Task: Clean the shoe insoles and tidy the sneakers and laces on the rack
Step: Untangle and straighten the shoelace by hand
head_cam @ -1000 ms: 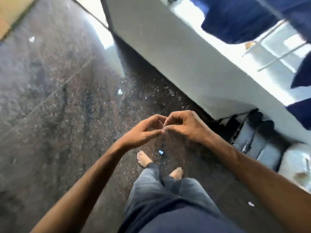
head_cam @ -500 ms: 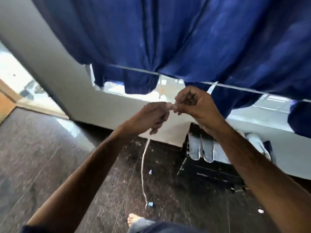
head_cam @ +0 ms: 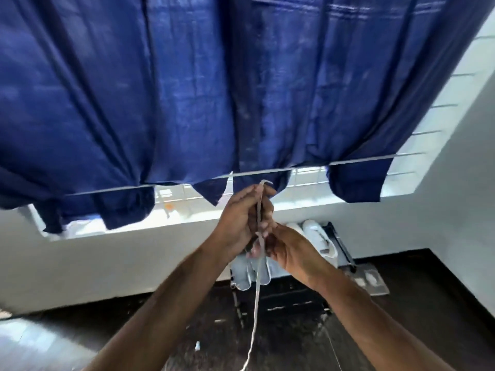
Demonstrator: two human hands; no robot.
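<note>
A long white shoelace [head_cam: 256, 298] hangs straight down from my two hands toward the floor. My left hand [head_cam: 241, 220] pinches its upper end, which sticks up above the fingers. Just below, my right hand [head_cam: 288, 250] grips the same lace. Behind my hands a black shoe rack [head_cam: 292, 301] stands against the white wall. Pale grey insoles [head_cam: 245, 274] hang over its top at the left, and white sneakers [head_cam: 318, 236] lie on it at the right.
A dark blue curtain [head_cam: 187, 89] fills the upper view and hangs over a bright window with white bars [head_cam: 294, 172]. The floor [head_cam: 428, 303] is dark speckled stone. A flat grey piece [head_cam: 372, 279] lies on the floor right of the rack.
The view has tilted up from the floor to the curtain and window. My hands went from side by side to one above the other, and the lace now hangs longer between them.
</note>
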